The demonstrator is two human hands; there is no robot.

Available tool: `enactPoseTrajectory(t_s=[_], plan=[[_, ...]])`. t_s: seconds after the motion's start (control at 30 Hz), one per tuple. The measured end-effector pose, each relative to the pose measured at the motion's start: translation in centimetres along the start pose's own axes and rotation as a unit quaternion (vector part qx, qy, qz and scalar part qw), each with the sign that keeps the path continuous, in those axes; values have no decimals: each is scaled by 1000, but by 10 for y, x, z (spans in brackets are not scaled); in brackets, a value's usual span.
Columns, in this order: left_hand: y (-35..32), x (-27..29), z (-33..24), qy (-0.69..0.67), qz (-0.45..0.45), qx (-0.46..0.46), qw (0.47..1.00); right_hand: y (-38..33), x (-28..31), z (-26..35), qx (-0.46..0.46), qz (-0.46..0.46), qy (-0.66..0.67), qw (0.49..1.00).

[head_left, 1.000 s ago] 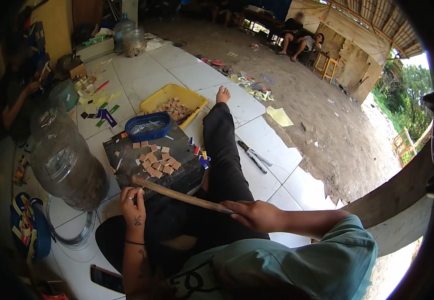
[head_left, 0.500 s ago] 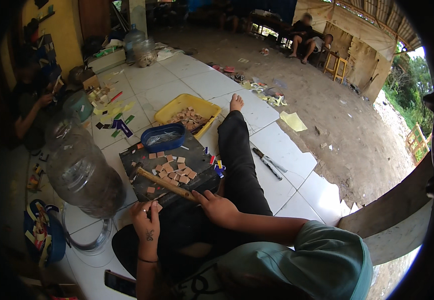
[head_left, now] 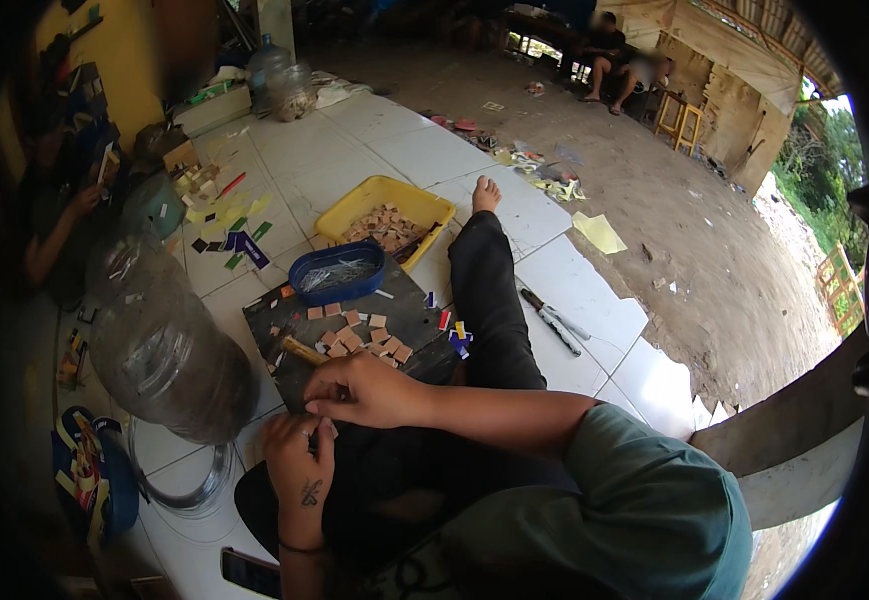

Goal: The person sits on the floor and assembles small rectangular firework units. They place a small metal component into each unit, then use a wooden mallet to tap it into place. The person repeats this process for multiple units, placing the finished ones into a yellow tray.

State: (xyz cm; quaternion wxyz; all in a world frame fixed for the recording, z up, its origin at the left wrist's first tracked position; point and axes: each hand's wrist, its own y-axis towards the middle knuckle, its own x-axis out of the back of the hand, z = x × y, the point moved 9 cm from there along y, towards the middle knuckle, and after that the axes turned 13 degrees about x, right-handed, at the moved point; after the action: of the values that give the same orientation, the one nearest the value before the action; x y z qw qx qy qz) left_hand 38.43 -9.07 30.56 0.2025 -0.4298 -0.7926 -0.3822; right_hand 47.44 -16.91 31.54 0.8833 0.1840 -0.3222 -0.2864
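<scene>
My left hand (head_left: 299, 457) is closed in a pinch above my lap, with a small tan wooden block (head_left: 332, 427) partly showing at its fingertips. My right hand (head_left: 366, 390) meets it from above, thumb and fingers pinched together; what they hold is too small to make out. Behind the right hand lies a hammer (head_left: 304, 351), mostly hidden, on a dark board (head_left: 266, 318). Several small wooden blocks (head_left: 351, 340) are scattered across the board. At its far edge stands a blue oval tub (head_left: 338, 292) holding thin metal pins or nails.
A yellow basin (head_left: 330, 216) with more blocks sits beyond the board. Pliers (head_left: 552, 322) lie right of my leg. On the left stand a large clear plastic bottle (head_left: 169, 345), a wire coil (head_left: 189, 500) and a phone (head_left: 249, 573). Another person (head_left: 54, 220) works at far left.
My right hand has left the hammer's handle and moved left to meet my left hand. The left hand stays nearly in place. The view has shifted slightly.
</scene>
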Motion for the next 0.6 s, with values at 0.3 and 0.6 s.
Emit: enactPoseTrajectory(t_s=[0.3, 0.6], plan=[[6, -46, 47, -398, 34, 204, 894, 0, 3, -48, -102, -99, 244, 959], [3, -48, 41, -339, 10, 188, 922, -1, 10, -53, -133, -44, 203, 969]])
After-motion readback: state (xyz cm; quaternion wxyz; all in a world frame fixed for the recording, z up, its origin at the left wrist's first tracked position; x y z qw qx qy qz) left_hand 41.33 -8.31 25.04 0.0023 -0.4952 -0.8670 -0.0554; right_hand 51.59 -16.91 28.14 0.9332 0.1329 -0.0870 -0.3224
